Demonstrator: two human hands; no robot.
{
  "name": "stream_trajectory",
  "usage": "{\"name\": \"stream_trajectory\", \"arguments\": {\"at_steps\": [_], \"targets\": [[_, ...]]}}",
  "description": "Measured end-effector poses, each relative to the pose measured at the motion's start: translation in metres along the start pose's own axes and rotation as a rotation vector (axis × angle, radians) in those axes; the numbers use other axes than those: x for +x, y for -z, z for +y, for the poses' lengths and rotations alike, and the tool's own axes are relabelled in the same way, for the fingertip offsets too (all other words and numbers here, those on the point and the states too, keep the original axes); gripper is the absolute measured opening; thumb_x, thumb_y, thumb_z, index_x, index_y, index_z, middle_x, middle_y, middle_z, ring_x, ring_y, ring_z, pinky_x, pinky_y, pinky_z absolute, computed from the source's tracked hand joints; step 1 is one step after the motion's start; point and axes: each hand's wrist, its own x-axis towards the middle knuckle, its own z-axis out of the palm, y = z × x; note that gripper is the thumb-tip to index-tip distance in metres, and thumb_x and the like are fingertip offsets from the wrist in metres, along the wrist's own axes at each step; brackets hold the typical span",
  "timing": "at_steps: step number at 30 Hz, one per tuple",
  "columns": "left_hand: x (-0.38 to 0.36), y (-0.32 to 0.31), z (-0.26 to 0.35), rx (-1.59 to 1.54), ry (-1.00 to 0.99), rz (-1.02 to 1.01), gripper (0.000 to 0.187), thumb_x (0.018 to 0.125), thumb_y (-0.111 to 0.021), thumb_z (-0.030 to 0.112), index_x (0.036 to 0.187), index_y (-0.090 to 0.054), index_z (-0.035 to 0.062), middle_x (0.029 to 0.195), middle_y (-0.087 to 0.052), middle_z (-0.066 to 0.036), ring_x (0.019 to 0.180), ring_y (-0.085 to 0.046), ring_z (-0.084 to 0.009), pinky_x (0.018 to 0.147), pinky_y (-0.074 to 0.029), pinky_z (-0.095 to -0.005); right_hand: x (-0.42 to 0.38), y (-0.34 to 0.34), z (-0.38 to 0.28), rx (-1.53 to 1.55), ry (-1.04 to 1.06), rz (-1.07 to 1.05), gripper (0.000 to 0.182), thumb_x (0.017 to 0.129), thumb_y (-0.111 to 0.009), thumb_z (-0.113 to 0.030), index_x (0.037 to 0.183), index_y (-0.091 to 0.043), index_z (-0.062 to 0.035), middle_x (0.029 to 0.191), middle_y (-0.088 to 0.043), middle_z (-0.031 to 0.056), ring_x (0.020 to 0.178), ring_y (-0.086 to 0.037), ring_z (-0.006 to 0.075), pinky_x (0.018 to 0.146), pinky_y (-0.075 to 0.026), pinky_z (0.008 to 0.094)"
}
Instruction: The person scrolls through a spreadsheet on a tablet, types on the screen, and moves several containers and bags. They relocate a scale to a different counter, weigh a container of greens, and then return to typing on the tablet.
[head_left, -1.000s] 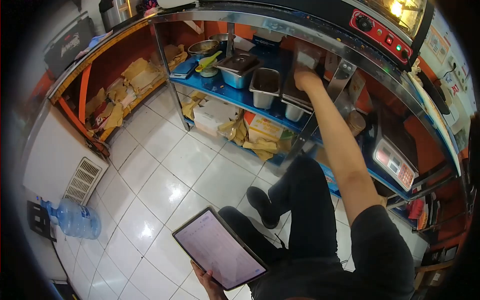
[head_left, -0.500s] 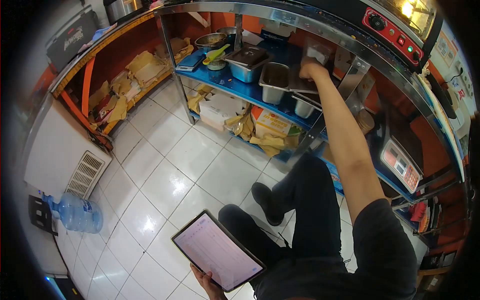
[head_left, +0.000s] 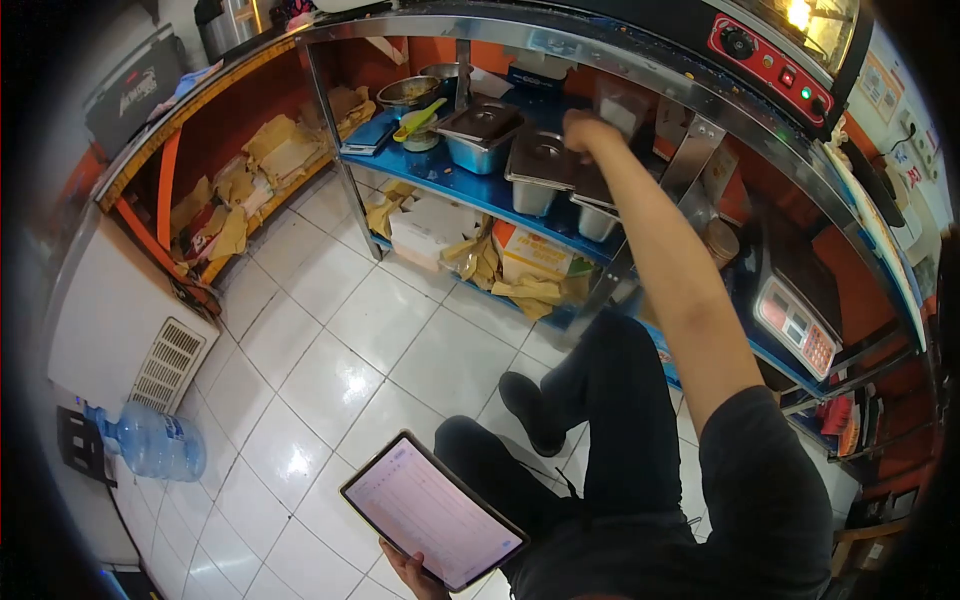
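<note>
My left hand (head_left: 412, 572) grips the lower edge of a tablet (head_left: 435, 512) with a bright, text-filled screen. My right hand (head_left: 592, 136) reaches to the blue shelf, its fingers curled at the back right edge of a dark metal pan lid (head_left: 541, 160). That lid lies over the middle steel food pan (head_left: 532, 199); my fingertips are partly hidden. To its left stands another lidded steel pan (head_left: 478, 156). A third pan (head_left: 597, 223) with a dark lid sits to the right, partly behind my forearm.
Bowls (head_left: 408, 92) and a green-handled utensil (head_left: 420, 120) are farther left on the shelf. Boxes and brown paper (head_left: 530, 293) fill the lower shelf. A digital scale (head_left: 795, 325) stands at right. A large water bottle (head_left: 165, 442) lies on the tiled floor.
My right hand has moved left with the lid, and the middle pan, open before, is now covered. My left hand and the tablet have hardly moved.
</note>
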Motion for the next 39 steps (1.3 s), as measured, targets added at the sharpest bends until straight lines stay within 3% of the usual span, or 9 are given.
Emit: {"name": "stream_trajectory", "arguments": {"at_steps": [3, 6, 15, 24, 28, 32, 34, 36, 39], "targets": [[0.006, 0.002, -0.006, -0.025, 0.019, 0.024, 0.089, 0.06, -0.056, 0.031, 0.137, -0.025, -0.0007, 0.128, -0.042, -0.022, 0.118, -0.044, -0.036, 0.1, -0.035, -0.0476, 0.005, 0.006, 0.022, -0.488, 0.033, -0.212, 0.024, 0.073, -0.06, 0.001, 0.096, -0.064, 0.0052, 0.089, -0.067, 0.0185, 0.067, -0.067, 0.026, 0.056, -0.055, 0.037], [0.011, 0.002, -0.008, -0.061, 0.013, -0.001, 0.087, 0.059, -0.057, 0.031, 0.135, -0.028, 0.0006, 0.126, -0.043, -0.02, 0.117, -0.044, -0.0356, 0.099, -0.035, -0.0478, -0.003, 0.006, 0.03, -0.479, -0.069, -0.371, 0.025, 0.069, -0.064, 0.003, 0.093, -0.066, 0.0038, 0.091, -0.067, 0.0173, 0.067, -0.067, 0.0267, 0.057, -0.055, 0.0395], [0.011, 0.008, -0.011, -0.053, 0.029, -0.015, 0.088, 0.055, -0.059, 0.03, 0.133, -0.031, 0.0021, 0.122, -0.046, -0.019, 0.115, -0.045, -0.0351, 0.1, -0.034, -0.0481, 0.005, 0.015, 0.017, -0.467, 0.009, 0.175, 0.033, 0.064, -0.065, 0.0, 0.096, -0.067, 0.0026, 0.104, -0.065, 0.0206, 0.097, -0.064, 0.0314, 0.074, -0.054, 0.0401], [0.004, 0.0, 0.001, 0.017, 0.05, 0.069, 0.088, 0.053, -0.058, 0.029, 0.133, -0.031, 0.0021, 0.12, -0.046, -0.019, 0.111, -0.047, -0.0349, 0.097, -0.037, -0.0467, 0.019, -0.008, -0.042, -0.188, 0.027, 0.01, 0.035, 0.075, -0.062, -0.002, 0.109, -0.062, 0.0025, 0.118, -0.058, 0.0218, 0.107, -0.06, 0.0323, 0.084, -0.052, 0.0388], [0.004, 0.004, -0.002, -0.005, 0.026, 0.059, 0.09, 0.053, -0.059, 0.03, 0.134, -0.031, 0.0019, 0.121, -0.045, -0.02, 0.111, -0.046, -0.0351, 0.096, -0.038, -0.0464, 0.003, -0.015, -0.027, -0.015, 0.036, 0.198, 0.025, 0.079, -0.057, -0.001, 0.103, -0.063, 0.0028, 0.106, -0.063, 0.0226, 0.102, -0.061, 0.034, 0.084, -0.052, 0.0396], [0.01, 0.014, -0.015, -0.06, -0.004, 0.025, 0.091, 0.055, -0.059, 0.031, 0.136, -0.028, 0.0025, 0.125, -0.044, -0.02, 0.114, -0.045, -0.0347, 0.097, -0.037, -0.046, -0.1, -0.037, 0.003, 0.414, 0.496, 0.773, 0.013, 0.081, -0.057, -0.012, 0.078, -0.059, 0.0007, 0.076, -0.064, 0.0179, 0.072, -0.064, 0.0303, 0.065, -0.049, 0.0404], [0.01, 0.012, -0.014, -0.1, 0.008, -0.007, 0.091, 0.059, -0.058, 0.033, 0.139, -0.026, 0.0031, 0.13, -0.041, -0.02, 0.118, -0.044, -0.0344, 0.098, -0.037, -0.0455, -0.161, -0.082, 0.026, 0.719, 0.311, 0.57, 0.014, 0.08, -0.06, -0.015, 0.08, -0.061, -0.0008, 0.066, -0.061, 0.0123, 0.065, -0.062, 0.0243, 0.061, -0.048, 0.0346], [0.013, 0.007, -0.013, -0.092, -0.017, -0.034, 0.09, 0.061, -0.058, 0.035, 0.139, -0.026, 0.0032, 0.131, -0.04, -0.019, 0.119, -0.044, -0.0344, 0.098, -0.037, -0.0455, -0.197, -0.134, 0.046, 0.748, 0.193, 0.492, 0.018, 0.079, -0.062, -0.013, 0.09, -0.062, 0.0016, 0.084, -0.065, 0.0143, 0.076, -0.065, 0.0224, 0.067, -0.051, 0.0321], [0.018, 0.006, -0.011, -0.069, -0.056, -0.087, 0.089, 0.064, -0.058, 0.037, 0.139, -0.025, 0.0035, 0.133, -0.039, -0.019, 0.12, -0.043, -0.0344, 0.098, -0.038, -0.0455, -0.197, -0.153, 0.042, 0.689, 0.109, 0.558, 0.048, 0.078, -0.062, -0.013, 0.115, -0.048, 0.0138, 0.119, -0.049, 0.0311, 0.109, -0.053, 0.0352, 0.091, -0.043, 0.0381]]}}
